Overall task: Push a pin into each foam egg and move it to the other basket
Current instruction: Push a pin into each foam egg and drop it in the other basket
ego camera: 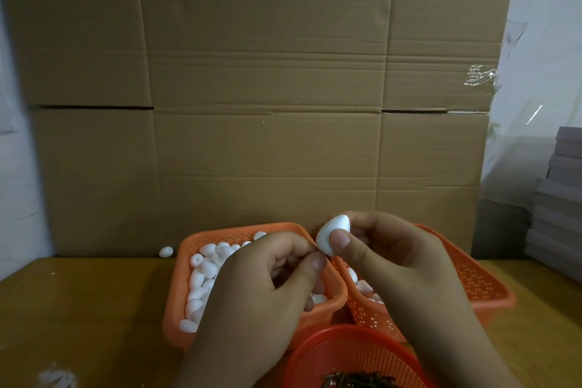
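Observation:
My right hand (393,261) holds a white foam egg (330,233) between thumb and fingers, above the gap between two orange baskets. My left hand (267,287) pinches something thin against the egg's lower left side; the pin itself is too small to make out. The left orange basket (220,233) holds several white foam eggs (201,280). A few eggs (362,285) lie in the right orange basket (478,287), which my right hand mostly hides. A round red basket (346,353) at the bottom holds dark pins (356,379).
One loose foam egg (166,251) lies on the wooden table (94,309) left of the baskets. A tall cardboard sheet (267,88) stands right behind them. Grey stacked boards (560,198) sit at the right edge. White scraps (56,376) lie at the table's front left.

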A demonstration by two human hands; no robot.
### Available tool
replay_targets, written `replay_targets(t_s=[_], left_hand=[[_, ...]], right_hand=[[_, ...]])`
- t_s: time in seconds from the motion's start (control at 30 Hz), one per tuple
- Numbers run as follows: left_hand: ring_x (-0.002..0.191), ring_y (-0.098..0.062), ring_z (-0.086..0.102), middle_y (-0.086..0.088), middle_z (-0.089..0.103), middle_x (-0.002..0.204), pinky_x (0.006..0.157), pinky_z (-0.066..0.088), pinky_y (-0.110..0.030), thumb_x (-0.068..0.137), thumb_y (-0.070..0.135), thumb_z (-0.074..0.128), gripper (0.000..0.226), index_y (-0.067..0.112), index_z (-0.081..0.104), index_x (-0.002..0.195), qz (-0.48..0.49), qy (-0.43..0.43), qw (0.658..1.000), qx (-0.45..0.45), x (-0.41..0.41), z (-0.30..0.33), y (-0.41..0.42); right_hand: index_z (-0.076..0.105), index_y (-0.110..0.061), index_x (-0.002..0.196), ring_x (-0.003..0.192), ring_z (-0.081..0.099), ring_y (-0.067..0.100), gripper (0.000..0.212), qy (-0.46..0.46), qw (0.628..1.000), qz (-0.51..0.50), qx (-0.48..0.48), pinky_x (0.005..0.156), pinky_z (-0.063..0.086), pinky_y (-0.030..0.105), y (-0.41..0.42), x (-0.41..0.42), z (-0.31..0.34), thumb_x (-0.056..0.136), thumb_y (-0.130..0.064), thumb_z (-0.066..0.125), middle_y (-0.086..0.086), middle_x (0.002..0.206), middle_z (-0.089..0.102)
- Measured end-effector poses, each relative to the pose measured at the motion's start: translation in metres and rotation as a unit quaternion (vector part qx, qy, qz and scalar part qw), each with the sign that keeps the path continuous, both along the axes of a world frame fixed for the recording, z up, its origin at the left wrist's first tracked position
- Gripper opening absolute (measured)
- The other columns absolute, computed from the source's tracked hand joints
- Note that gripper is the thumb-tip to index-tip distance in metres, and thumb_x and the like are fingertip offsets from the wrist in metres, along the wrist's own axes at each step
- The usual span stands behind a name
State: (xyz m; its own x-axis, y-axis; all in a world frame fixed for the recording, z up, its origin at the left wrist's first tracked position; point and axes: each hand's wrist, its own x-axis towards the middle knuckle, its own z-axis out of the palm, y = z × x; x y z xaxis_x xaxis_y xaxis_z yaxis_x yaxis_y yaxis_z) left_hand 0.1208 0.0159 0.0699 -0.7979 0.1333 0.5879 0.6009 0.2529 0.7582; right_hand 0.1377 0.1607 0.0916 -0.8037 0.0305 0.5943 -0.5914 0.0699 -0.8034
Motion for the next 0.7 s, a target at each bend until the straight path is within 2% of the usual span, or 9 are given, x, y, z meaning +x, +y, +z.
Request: replay_targets(t_s=[0.2, 0.37, 0.5, 0.6, 0.7], left_hand=[[0.05, -0.003, 0.062, 0.007, 0.067, 0.059, 0.054, 0.046, -0.012, 0.087, 0.017, 0.064, 0.017, 0.031, 0.065, 0.077, 0.02, 0.013, 1.0, 0.0, 0.0, -0.002, 0.0], [0.055, -0.003, 0.064, 0.013, 0.067, 0.061, 0.058, 0.047, -0.013, 0.084, 0.027, 0.062, 0.007, 0.034, 0.063, 0.082, 0.044, 0.046, 0.998, -0.026, 0.0, -0.004, 0.001], [0.053, -0.002, 0.064, 0.013, 0.069, 0.064, 0.056, 0.044, -0.01, 0.086, 0.028, 0.063, 0.012, 0.032, 0.067, 0.075, 0.027, 0.015, 0.999, -0.042, -0.005, -0.003, -0.002], [0.064, -0.002, 0.066, 0.017, 0.07, 0.075, 0.069, 0.051, -0.02, 0.085, 0.043, 0.058, 0.011, 0.043, 0.068, 0.088, 0.024, -0.015, 0.995, -0.097, -0.011, -0.006, -0.007], [0.086, -0.001, 0.063, 0.025, 0.066, 0.089, 0.09, 0.047, -0.03, 0.076, 0.069, 0.04, 0.04, 0.054, 0.057, 0.109, 0.084, -0.025, 0.978, -0.188, -0.019, -0.01, -0.017]], right_hand=[[0.074, -0.027, 0.075, 0.07, 0.069, -0.001, 0.011, 0.006, 1.0, 0.005, -0.005, 0.057, 0.047, 0.006, 0.002, -0.001, 0.001, 0.066, -0.03, 0.068, -0.01, 0.074, 0.074], [0.074, -0.026, 0.076, 0.073, 0.069, 0.0, 0.014, 0.0, 1.0, 0.003, -0.012, 0.06, 0.048, 0.006, 0.003, -0.004, -0.002, 0.064, -0.03, 0.067, -0.009, 0.077, 0.075], [0.076, -0.027, 0.078, 0.07, 0.069, 0.001, 0.016, -0.026, 0.999, 0.027, 0.013, 0.057, 0.048, 0.008, 0.007, -0.005, 0.0, 0.064, -0.031, 0.068, -0.006, 0.075, 0.075], [0.075, -0.028, 0.082, 0.073, 0.069, 0.006, 0.021, -0.05, 0.997, 0.028, 0.058, 0.061, 0.051, 0.01, 0.014, -0.009, -0.001, 0.064, -0.035, 0.069, -0.002, 0.078, 0.074], [0.073, -0.037, 0.08, 0.064, 0.063, 0.008, 0.025, -0.054, 0.992, -0.067, 0.089, 0.057, 0.049, 0.013, 0.025, -0.017, -0.003, 0.059, -0.049, 0.067, 0.002, 0.074, 0.068]])
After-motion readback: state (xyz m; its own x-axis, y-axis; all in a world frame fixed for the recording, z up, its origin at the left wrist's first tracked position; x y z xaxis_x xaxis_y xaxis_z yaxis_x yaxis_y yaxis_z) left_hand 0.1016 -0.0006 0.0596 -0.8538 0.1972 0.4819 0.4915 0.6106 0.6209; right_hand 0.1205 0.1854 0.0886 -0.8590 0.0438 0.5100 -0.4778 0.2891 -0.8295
